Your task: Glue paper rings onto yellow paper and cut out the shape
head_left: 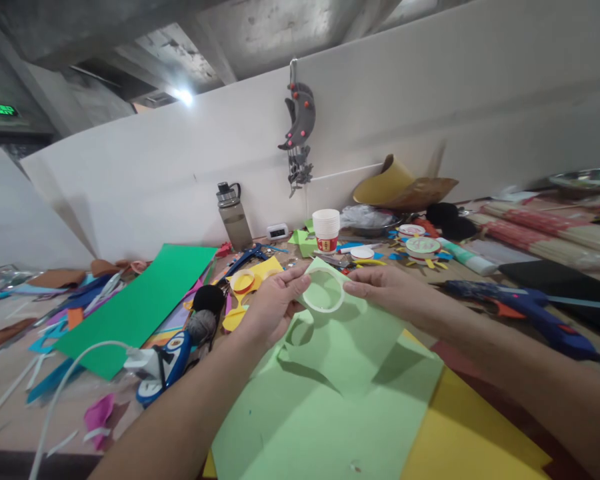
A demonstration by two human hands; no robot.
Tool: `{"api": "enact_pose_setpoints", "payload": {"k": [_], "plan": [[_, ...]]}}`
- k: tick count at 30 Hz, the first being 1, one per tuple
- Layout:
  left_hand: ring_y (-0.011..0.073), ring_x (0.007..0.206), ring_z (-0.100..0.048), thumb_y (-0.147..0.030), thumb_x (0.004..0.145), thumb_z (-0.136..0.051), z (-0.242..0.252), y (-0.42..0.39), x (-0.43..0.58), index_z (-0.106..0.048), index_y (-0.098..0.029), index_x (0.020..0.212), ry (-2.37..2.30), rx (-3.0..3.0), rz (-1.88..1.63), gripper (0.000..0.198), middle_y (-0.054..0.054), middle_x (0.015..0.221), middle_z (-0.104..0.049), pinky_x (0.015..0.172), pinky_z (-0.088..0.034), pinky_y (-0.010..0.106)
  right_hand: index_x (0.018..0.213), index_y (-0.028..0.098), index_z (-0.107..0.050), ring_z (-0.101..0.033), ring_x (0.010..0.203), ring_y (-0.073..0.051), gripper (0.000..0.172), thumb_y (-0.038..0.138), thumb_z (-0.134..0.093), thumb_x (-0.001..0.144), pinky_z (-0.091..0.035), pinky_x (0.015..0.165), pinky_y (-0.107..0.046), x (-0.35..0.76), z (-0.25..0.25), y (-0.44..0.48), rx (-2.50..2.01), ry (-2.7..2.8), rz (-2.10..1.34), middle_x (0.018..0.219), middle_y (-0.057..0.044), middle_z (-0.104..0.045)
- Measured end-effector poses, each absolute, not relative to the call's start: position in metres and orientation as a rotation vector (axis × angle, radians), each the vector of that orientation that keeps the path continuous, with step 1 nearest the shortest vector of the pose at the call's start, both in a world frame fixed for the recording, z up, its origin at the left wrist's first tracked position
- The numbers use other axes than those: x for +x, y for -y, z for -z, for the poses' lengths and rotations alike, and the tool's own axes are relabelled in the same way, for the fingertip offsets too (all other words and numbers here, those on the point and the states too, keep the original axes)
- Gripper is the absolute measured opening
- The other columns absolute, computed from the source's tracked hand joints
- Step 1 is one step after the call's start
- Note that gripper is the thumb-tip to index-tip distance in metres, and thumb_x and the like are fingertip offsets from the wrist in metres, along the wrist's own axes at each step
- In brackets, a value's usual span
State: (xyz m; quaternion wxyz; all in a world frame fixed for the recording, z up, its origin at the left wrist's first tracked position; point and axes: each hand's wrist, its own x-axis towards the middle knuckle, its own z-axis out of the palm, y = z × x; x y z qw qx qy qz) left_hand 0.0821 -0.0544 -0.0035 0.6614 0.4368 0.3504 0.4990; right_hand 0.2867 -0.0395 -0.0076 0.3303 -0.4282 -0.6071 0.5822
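Note:
A white ring [324, 311] lies against a light green craft sheet [375, 327] that is raised in front of me. My left hand [279, 300] pinches the ring's left edge together with the sheet, thumb in front. From the other side, my right hand [380, 288] grips the ring's right edge and the sheet, its fingers partly hidden behind. Below the ring, the raised sheet has a round cut-out near its left edge. Another light green sheet [320, 427] lies flat under my hands, over a yellow sheet [475, 433].
Stacked paper cups [327, 223] and a water bottle [235, 217] stand at the back. A blue glue gun [530, 303] lies to the right. On the left are a green sheet [140, 307] and a power strip [173, 360] with a white cable. A grey moon ornament [303, 120] hangs on the wall.

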Motion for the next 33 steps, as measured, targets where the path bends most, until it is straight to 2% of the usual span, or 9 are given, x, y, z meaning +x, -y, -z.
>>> {"api": "enact_pose_setpoints", "payload": {"k": [4, 8, 11, 13, 15, 17, 21, 25, 33], "plan": [[0.0153, 0.072, -0.069, -0.03, 0.07, -0.082, 0.005, 0.054, 0.081, -0.074, -0.013, 0.103, -0.814, 1.003, -1.078, 0.038, 0.011, 0.095, -0.075, 0.065, -0.056, 0.024, 0.074, 0.022, -0.072, -0.061, 0.055, -0.017, 0.043, 0.064, -0.073, 0.065, -0.045, 0.049, -0.029, 0.288, 0.008, 0.038, -1.19, 1.661, -1.426, 0.068, -0.002, -0.072], [0.0157, 0.072, -0.069, -0.03, 0.075, -0.077, 0.006, 0.053, 0.079, -0.073, -0.01, 0.099, -0.822, 0.999, -1.041, 0.031, 0.011, 0.091, -0.075, 0.066, -0.058, 0.026, 0.086, 0.023, -0.072, -0.063, 0.062, -0.02, 0.041, 0.061, -0.068, 0.071, -0.049, 0.057, -0.033, 0.29, 0.009, 0.035, -1.144, 1.696, -1.342, 0.076, -0.003, -0.073], [0.0148, 0.072, -0.068, -0.026, 0.08, -0.072, 0.004, 0.051, 0.079, -0.071, -0.011, 0.095, -0.836, 0.936, -1.168, 0.021, 0.009, 0.088, -0.074, 0.065, -0.058, 0.025, 0.099, 0.025, -0.07, -0.065, 0.091, -0.027, 0.039, 0.054, -0.069, 0.074, -0.051, 0.08, -0.042, 0.293, 0.01, 0.032, -1.107, 1.793, -0.907, 0.103, -0.007, -0.072], [0.0143, 0.07, -0.067, -0.023, 0.082, -0.07, 0.002, 0.051, 0.079, -0.069, -0.011, 0.093, -0.869, 0.869, -1.26, 0.016, 0.009, 0.087, -0.073, 0.064, -0.057, 0.025, 0.103, 0.025, -0.069, -0.058, 0.109, -0.032, 0.037, 0.048, -0.07, 0.074, -0.044, 0.094, -0.049, 0.294, 0.012, 0.031, -1.1, 1.851, -0.497, 0.115, -0.009, -0.068], [0.0138, 0.069, -0.067, -0.019, 0.083, -0.068, 0.001, 0.052, 0.081, -0.066, -0.01, 0.093, -0.906, 0.808, -1.325, 0.014, 0.008, 0.087, -0.072, 0.064, -0.057, 0.026, 0.099, 0.025, -0.069, -0.054, 0.112, -0.034, 0.03, 0.045, -0.069, 0.076, -0.039, 0.097, -0.052, 0.294, 0.014, 0.031, -1.1, 1.867, -0.198, 0.112, -0.01, -0.066], [0.0138, 0.071, -0.067, -0.018, 0.083, -0.069, 0.002, 0.053, 0.084, -0.063, -0.011, 0.096, -0.907, 0.772, -1.368, 0.016, 0.008, 0.09, -0.072, 0.068, -0.057, 0.028, 0.091, 0.025, -0.07, -0.055, 0.105, -0.033, 0.022, 0.043, -0.065, 0.08, -0.041, 0.092, -0.052, 0.292, 0.018, 0.034, -1.117, 1.885, -0.075, 0.102, -0.01, -0.067], [0.0138, 0.079, -0.068, -0.019, 0.08, -0.072, 0.007, 0.056, 0.09, -0.056, -0.014, 0.099, -0.845, 0.733, -1.432, 0.025, 0.007, 0.097, -0.071, 0.079, -0.056, 0.031, 0.086, 0.027, -0.07, -0.058, 0.095, -0.03, 0.018, 0.039, -0.058, 0.087, -0.043, 0.083, -0.047, 0.285, 0.025, 0.039, -1.094, 1.971, -0.103, 0.091, -0.008, -0.068], [0.0135, 0.074, -0.068, -0.022, 0.077, -0.076, 0.011, 0.06, 0.094, -0.053, -0.017, 0.096, -0.832, 0.729, -1.421, 0.03, 0.003, 0.091, -0.071, 0.079, -0.057, 0.033, 0.091, 0.028, -0.073, -0.06, 0.093, -0.029, 0.021, 0.037, -0.054, 0.088, -0.043, 0.081, -0.046, 0.28, 0.028, 0.042, -1.082, 2.022, -0.123, 0.092, -0.008, -0.07], [0.0139, 0.081, -0.067, -0.028, 0.081, -0.073, 0.009, 0.062, 0.093, -0.066, -0.013, 0.102, -0.794, 0.829, -1.332, 0.027, 0.008, 0.103, -0.072, 0.074, -0.056, 0.025, 0.105, 0.024, -0.07, -0.059, 0.1, -0.03, 0.026, 0.036, -0.054, 0.089, -0.045, 0.086, -0.048, 0.282, 0.025, 0.043, -1.06, 1.986, -0.17, 0.099, -0.01, -0.069]]}}
